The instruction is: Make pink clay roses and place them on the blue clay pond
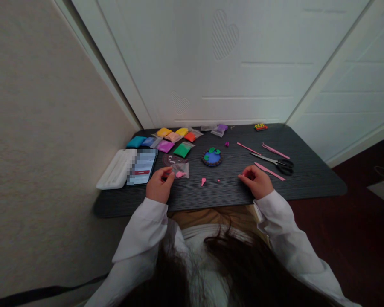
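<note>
My left hand (160,184) is closed at the left edge of a small clear bag (186,169) with pink clay (179,174) inside, pinching it between thumb and fingers. Over the right part of the table, my right hand (257,181) is closed in a pinch; a hint of pink shows at the fingertips, too small to name. Between the hands lie a teardrop-shaped pink clay piece (203,181) and a tiny pink clay ball (218,180). Behind them sits a round blue clay pond (213,158) with a brown rim and green leaf shapes.
Several bagged clays, including a green one (183,149), lie at the back left. A phone (142,167) leans on a white case (117,169). Scissors (277,162), pink tweezers (276,151) and a pink clay knife (269,171) lie at the right on the dark table (313,183).
</note>
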The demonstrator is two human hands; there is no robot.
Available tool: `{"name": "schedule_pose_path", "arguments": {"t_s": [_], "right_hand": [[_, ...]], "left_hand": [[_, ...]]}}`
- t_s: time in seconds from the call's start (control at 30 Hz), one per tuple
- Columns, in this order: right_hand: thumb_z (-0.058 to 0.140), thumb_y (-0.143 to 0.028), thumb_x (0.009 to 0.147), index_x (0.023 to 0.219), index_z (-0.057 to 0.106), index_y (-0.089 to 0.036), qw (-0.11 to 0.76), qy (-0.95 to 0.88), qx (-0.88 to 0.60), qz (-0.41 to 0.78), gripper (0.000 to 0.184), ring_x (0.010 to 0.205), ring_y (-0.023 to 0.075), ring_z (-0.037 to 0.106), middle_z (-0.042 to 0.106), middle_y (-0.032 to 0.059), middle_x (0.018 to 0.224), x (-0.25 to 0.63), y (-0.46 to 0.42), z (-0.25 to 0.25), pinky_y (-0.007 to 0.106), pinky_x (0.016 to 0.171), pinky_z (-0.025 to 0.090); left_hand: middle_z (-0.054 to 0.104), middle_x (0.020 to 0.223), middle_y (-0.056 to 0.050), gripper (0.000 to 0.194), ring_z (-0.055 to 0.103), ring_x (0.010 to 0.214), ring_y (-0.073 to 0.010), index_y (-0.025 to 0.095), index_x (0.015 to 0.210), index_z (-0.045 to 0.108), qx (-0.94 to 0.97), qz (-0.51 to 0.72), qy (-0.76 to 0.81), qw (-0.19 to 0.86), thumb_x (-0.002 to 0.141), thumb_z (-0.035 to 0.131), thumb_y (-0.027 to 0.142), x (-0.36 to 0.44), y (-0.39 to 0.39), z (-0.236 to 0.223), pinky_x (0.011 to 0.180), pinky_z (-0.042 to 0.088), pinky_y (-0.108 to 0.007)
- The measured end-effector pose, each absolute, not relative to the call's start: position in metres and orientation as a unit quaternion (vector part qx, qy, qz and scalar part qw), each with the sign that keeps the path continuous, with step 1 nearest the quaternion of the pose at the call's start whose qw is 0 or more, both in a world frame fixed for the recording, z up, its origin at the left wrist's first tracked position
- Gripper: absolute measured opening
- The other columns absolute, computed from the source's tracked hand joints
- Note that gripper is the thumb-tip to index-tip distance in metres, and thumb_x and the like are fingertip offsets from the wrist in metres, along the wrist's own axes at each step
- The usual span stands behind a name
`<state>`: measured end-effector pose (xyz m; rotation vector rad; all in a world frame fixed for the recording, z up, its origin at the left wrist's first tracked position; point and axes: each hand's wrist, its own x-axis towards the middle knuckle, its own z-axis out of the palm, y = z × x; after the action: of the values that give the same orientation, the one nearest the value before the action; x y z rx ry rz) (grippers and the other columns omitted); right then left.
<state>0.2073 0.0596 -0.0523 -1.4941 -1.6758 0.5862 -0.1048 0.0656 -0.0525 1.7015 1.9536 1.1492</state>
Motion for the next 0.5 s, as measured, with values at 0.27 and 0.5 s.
{"name": "schedule_pose_path", "arguments": {"t_s": [0.27, 0.5], "right_hand": [[0.048, -0.045, 0.073, 0.076, 0.058, -0.019, 0.392, -0.655, -0.598, 0.243, 0.028, 0.063, 0.0138, 0.052, 0.059, 0.0014, 0.068, 0.207, 0.058, -0.048, 0.026, 0.059, 0.039], [0.044, -0.047, 0.076, 0.062, 0.053, -0.018, 0.395, -0.652, -0.607, 0.223, 0.033, 0.053, 0.0114, 0.047, 0.052, -0.0017, 0.056, 0.205, 0.056, -0.044, 0.024, 0.053, 0.036]], "left_hand": [[0.062, 0.089, -0.005, 0.036, 0.056, 0.075, -0.0152, 0.018, 0.097, 0.058, 0.597, 0.396, 0.68, 0.156, 0.071, 0.047, 0.04, -0.105, 0.066, -0.051, 0.066, 0.044, -0.028], [0.062, 0.088, -0.005, 0.035, 0.056, 0.073, -0.0159, 0.018, 0.095, 0.058, 0.6, 0.395, 0.677, 0.16, 0.071, 0.047, 0.041, -0.105, 0.067, -0.05, 0.064, 0.044, -0.028]]}}
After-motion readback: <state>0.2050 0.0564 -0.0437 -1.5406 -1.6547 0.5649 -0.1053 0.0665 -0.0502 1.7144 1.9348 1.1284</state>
